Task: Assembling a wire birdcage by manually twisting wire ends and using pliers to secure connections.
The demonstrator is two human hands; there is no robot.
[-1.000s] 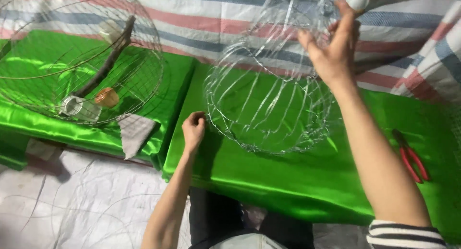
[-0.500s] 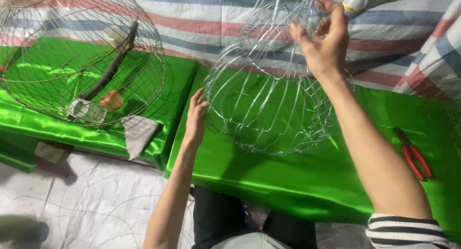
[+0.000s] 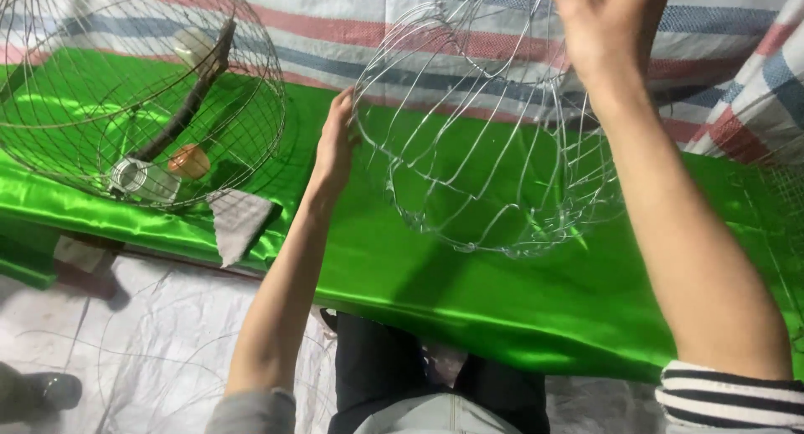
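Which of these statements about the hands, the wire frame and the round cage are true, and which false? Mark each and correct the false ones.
1. The right hand grips the top of the wire frame. True.
2. The left hand rests inside the round cage. False: it touches the wire frame's side.
3. The cloth under the frame is red. False: it is green.
4. The round cage holds a dark perch. True.
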